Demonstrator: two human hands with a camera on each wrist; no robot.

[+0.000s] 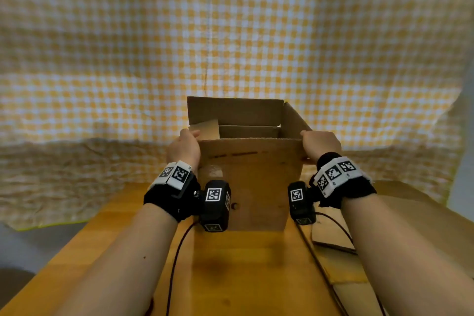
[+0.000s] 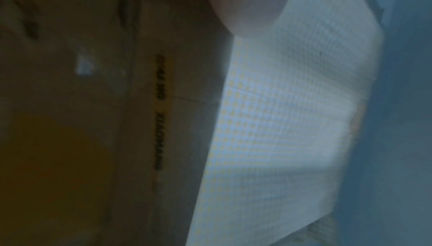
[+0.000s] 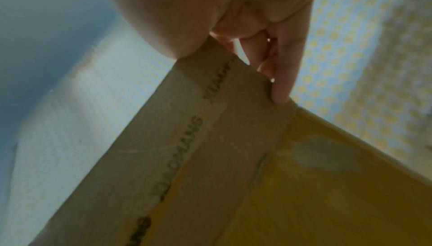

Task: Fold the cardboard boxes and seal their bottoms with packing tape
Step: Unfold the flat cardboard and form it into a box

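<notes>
The cardboard box [image 1: 246, 161] is standing on the wooden table [image 1: 107, 233], at 12 o'clock from the person, with its flaps opening upward. The left hand [image 1: 183, 147] is gripping the near flap at its 9 o'clock corner, thumb on the inside. The right hand [image 1: 320, 145] is gripping the same flap at its 3 o'clock corner; in the right wrist view the fingers [image 3: 282, 76] are curling around the edge of the box [image 3: 187, 148].

I am judging the box as light and fairly stiff, but the flaps are bending easily along their creases, so holding at both corners, close to the crease, is giving the best control. The dry cardboard should not be slipping. An old strip of printed tape [image 3: 184, 150] is lying on the flap.

At 12 o'clock behind the box, a yellow checked cloth [image 1: 230, 33] is hanging. At 4 o'clock, a flat sheet of cardboard [image 1: 410, 218] is lying on the table. 2 dark cables [image 1: 177, 251] are running near the wrists and could be catching the box. I am not seeing any tape roll.
</notes>
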